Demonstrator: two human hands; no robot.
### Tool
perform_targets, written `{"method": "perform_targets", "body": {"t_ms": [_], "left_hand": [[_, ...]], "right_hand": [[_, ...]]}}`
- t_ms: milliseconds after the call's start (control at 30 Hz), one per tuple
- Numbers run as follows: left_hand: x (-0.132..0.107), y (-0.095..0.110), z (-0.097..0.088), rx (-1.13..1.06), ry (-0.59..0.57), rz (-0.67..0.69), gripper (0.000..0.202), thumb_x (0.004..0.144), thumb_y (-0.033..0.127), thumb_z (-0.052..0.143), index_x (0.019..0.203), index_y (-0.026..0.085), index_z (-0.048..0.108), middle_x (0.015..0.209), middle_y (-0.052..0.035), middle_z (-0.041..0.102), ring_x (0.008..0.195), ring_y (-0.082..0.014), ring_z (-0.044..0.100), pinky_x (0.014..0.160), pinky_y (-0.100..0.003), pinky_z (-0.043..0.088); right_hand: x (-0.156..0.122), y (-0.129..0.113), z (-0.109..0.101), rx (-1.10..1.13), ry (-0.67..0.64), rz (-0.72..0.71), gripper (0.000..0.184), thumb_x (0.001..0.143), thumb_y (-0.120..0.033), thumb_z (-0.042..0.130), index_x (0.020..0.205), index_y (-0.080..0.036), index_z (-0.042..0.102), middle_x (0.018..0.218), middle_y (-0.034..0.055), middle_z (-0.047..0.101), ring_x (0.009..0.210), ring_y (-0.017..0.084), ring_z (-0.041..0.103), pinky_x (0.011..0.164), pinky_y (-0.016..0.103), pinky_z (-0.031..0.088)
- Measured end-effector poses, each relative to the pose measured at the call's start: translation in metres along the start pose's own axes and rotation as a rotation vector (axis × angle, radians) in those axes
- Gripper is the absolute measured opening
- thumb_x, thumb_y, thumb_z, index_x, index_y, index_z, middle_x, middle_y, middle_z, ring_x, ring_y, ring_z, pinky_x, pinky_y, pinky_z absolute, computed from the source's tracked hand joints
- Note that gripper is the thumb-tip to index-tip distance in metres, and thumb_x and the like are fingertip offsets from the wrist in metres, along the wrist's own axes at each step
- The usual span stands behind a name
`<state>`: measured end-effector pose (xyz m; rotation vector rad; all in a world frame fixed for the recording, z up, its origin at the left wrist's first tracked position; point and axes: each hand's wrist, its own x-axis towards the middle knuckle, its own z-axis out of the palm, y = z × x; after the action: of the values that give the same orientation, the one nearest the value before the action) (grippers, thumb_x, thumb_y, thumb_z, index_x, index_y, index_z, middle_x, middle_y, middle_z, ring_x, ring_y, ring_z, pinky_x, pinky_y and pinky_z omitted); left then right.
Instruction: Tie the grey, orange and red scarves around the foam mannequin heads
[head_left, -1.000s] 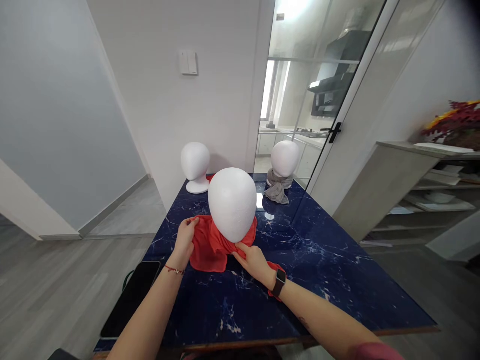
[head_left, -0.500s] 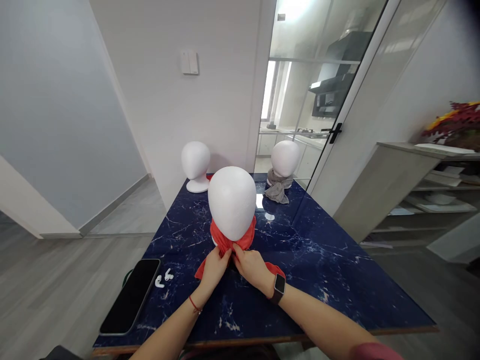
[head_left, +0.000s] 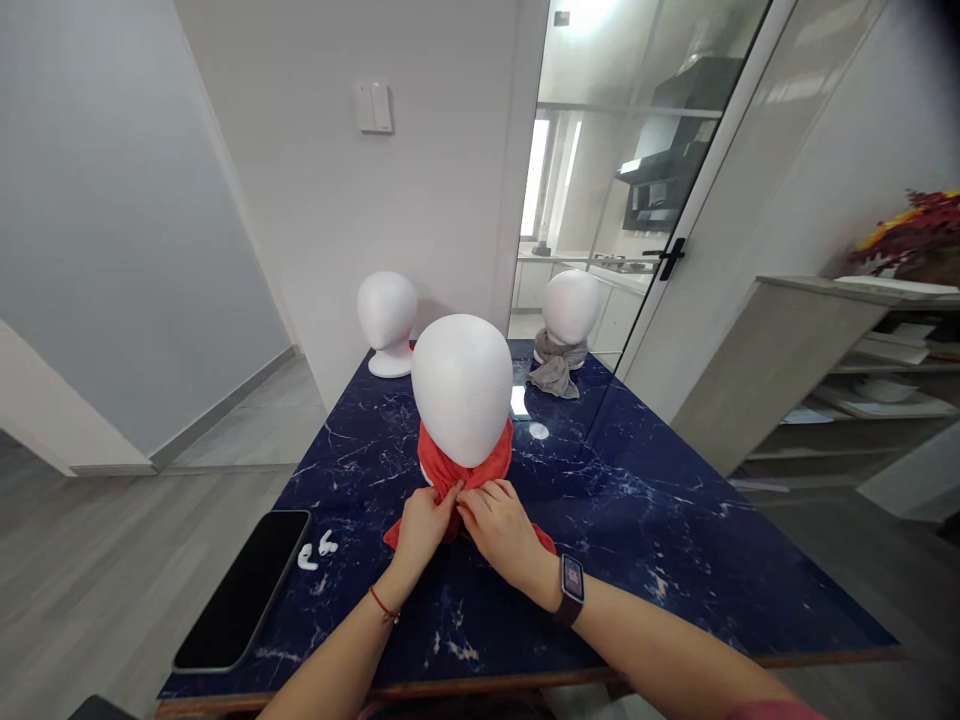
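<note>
A white foam mannequin head (head_left: 462,385) stands near me on the dark blue marble table (head_left: 660,560). A red scarf (head_left: 480,464) is wrapped round its neck, and its ends hang down onto the table. My left hand (head_left: 422,523) and my right hand (head_left: 501,522) meet just below the head's front, fingers pinched on the scarf's two ends. My right wrist wears a smartwatch (head_left: 571,588), my left a thin red string.
A bare white foam head (head_left: 386,318) stands at the table's far left, another (head_left: 571,312) with a grey scarf at the far right. A black phone (head_left: 244,587) and two white earbuds (head_left: 315,551) lie at my left. A glass door and shelves lie to the right.
My left hand has come in from the scarf's left side to meet my right hand in front of the neck. The spread red cloth is now gathered close under the head.
</note>
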<state>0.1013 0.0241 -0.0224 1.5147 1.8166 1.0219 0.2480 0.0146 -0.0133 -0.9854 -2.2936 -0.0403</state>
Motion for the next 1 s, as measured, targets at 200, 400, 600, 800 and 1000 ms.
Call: {"method": "perform_targets", "body": {"t_ms": [200,400,600,800,1000], "left_hand": [[-0.006,0.002,-0.026,-0.292,-0.101,-0.014,0.023,0.062,0.036,0.065,0.069,0.014,0.063,0.067,-0.0022,0.064,0.064,-0.0174,0.058,0.063,-0.027,0.044],[-0.034,0.025,-0.044,-1.056,-0.3,-0.445,0.028,0.079,0.031,0.049,0.092,0.012,0.065,0.085,-0.01,0.07,0.082,-0.021,0.066,0.08,-0.034,0.05],[-0.057,0.031,-0.035,-0.901,-0.188,-0.404,0.017,0.078,0.024,0.055,0.082,0.014,0.068,0.083,-0.0086,0.07,0.092,-0.0232,0.062,0.088,-0.033,0.044],[-0.085,0.045,-0.033,-0.205,-0.302,0.159,0.021,0.081,0.037,0.055,0.074,0.023,0.069,0.091,-0.0075,0.065,0.089,-0.0232,0.054,0.088,-0.03,0.036],[-0.065,0.035,-0.047,-0.242,-0.12,0.1,0.032,0.084,0.043,0.048,0.066,0.02,0.061,0.084,-0.005,0.061,0.08,-0.0187,0.054,0.079,-0.028,0.04]], "right_hand": [[0.002,0.01,0.002,0.386,-0.077,0.124,0.007,0.086,-0.017,0.054,0.092,-0.02,0.056,0.091,0.0002,0.064,0.087,0.015,0.054,0.082,0.03,0.037],[0.004,0.009,-0.008,0.65,-0.109,0.247,0.02,0.092,-0.025,0.044,0.1,-0.021,0.061,0.101,0.0027,0.064,0.093,0.015,0.056,0.086,0.029,0.039],[0.003,0.014,-0.006,0.997,-0.232,0.386,0.042,0.094,-0.045,0.033,0.085,-0.016,0.063,0.083,0.0023,0.063,0.078,0.015,0.054,0.077,0.028,0.041],[0.006,0.012,-0.007,1.186,-0.338,0.429,0.034,0.075,-0.048,0.065,0.072,-0.014,0.058,0.068,-0.0033,0.051,0.064,0.009,0.043,0.061,0.022,0.036],[0.01,0.006,-0.015,1.486,-0.215,0.63,0.027,0.065,-0.028,0.072,0.084,-0.015,0.058,0.076,-0.0016,0.06,0.066,0.01,0.052,0.066,0.023,0.041]]}}
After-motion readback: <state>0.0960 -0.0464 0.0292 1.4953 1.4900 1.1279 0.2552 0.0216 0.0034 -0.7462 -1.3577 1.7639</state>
